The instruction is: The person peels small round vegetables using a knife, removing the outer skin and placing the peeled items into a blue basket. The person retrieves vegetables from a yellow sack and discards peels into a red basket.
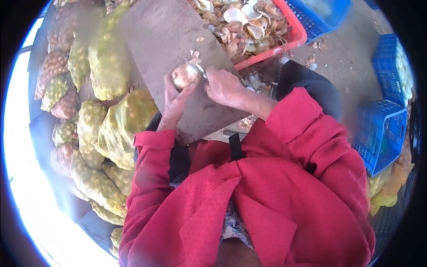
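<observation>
My left hand [176, 100] is closed around a brownish onion [185, 76], which it holds above a worn board [163, 40]. My right hand [224, 85] grips a small knife [202, 70]; its blade touches the upper right side of the onion, where pale flesh shows. The knife's handle is hidden in my fingers. Bits of onion skin [195, 57] are just beyond the onion, and another flake [200, 39] lies farther up the board.
A red crate [297, 38] full of onion peelings [253, 20] adjoins the board's right side. Blue crates [388, 66] stand at the right, some with pale onions. Mesh sacks of onions [110, 66] crowd the left. Skins litter the floor [347, 53].
</observation>
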Demonstrator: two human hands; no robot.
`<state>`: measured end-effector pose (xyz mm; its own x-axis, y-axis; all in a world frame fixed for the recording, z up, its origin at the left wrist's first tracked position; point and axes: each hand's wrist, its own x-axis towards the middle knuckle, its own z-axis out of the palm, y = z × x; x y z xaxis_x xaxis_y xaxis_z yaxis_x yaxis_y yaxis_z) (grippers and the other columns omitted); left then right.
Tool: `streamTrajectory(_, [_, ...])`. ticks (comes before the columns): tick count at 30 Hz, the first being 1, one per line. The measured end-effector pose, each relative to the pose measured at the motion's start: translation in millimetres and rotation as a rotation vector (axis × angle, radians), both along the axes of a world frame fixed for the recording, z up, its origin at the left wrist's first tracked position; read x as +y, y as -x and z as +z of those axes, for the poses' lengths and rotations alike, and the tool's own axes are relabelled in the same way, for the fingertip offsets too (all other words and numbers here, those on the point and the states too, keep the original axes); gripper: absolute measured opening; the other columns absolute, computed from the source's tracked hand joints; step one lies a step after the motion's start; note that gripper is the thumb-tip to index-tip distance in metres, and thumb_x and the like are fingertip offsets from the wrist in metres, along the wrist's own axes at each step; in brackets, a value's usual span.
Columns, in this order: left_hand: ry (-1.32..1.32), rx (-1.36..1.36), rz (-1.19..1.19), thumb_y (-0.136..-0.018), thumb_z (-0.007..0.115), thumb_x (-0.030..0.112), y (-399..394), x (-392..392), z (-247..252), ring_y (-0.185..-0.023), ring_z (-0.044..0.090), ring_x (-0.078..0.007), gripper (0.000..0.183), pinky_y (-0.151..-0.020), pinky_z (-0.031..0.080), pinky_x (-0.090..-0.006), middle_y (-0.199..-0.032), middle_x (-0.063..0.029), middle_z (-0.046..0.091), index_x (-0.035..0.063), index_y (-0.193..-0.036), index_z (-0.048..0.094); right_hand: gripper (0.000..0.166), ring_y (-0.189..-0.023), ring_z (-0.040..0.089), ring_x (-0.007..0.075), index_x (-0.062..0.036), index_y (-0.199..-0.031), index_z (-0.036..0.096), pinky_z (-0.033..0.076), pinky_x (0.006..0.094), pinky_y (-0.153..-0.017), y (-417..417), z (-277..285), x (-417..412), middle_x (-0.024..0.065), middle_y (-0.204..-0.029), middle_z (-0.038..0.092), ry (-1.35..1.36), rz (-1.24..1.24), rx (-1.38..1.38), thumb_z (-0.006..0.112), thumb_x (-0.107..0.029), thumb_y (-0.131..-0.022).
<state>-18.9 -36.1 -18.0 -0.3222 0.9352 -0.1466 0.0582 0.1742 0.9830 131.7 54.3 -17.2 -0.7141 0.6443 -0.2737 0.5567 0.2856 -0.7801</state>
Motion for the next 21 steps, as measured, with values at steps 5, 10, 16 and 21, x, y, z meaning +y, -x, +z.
streamTrajectory(5, [-0.035, -0.166, -0.022, -0.076, 0.072, 0.027, 4.4, 12.2, 13.5, -0.114, 0.045, -0.0195, 0.072, -0.098, 0.036, -0.0349, -0.121, -0.0124, 0.046, -0.0003, -0.128, 0.031, 0.023, -0.075, 0.058, 0.0449, 0.0034, -0.094, 0.045, 0.045, 0.0523, -0.069, -0.1, 14.4, 5.7, 0.0273, -0.074, 0.059, -0.011, -0.061, 0.099, 0.049, -0.016, -0.082])
streamTrajectory(10, [-0.103, -0.224, 0.019, -0.075, 0.072, 0.028, -1.0, 20.2, 20.2, -0.116, 0.043, -0.0205, 0.072, -0.1, 0.034, -0.0358, -0.123, -0.0115, 0.045, 0.0012, -0.128, 0.032, 0.024, -0.07, 0.057, 0.0448, 0.0008, -0.1, 0.041, 0.044, 0.0534, -0.065, -6.9, 31.0, 5.7, 0.0265, -0.069, 0.057, -0.056, -0.081, 0.154, 0.049, -0.013, -0.082])
streamTrajectory(16, [-0.122, -0.166, 0.025, -0.074, 0.074, 0.024, -3.8, 29.9, 26.1, -0.115, 0.043, -0.02, 0.073, -0.099, 0.035, -0.0359, -0.123, -0.0112, 0.045, 0.0019, -0.129, 0.031, 0.027, -0.064, 0.057, 0.0426, -0.0017, -0.102, 0.036, 0.044, 0.0507, -0.057, -21.6, 43.1, -4.0, 0.0225, -0.062, 0.055, -0.16, -0.058, 0.169, 0.05, -0.013, -0.082])
streamTrajectory(21, [-0.151, -0.199, 0.045, -0.072, 0.075, 0.02, -7.2, 33.7, 32.6, -0.115, 0.043, -0.0198, 0.073, -0.099, 0.035, -0.0358, -0.122, -0.0107, 0.045, 0.0021, -0.128, 0.031, 0.025, -0.061, 0.058, 0.0401, -0.0008, -0.099, 0.036, 0.045, 0.0494, -0.055, -17.8, 43.9, -6.8, 0.0202, -0.06, 0.055, -0.246, -0.041, 0.114, 0.051, -0.013, -0.083])
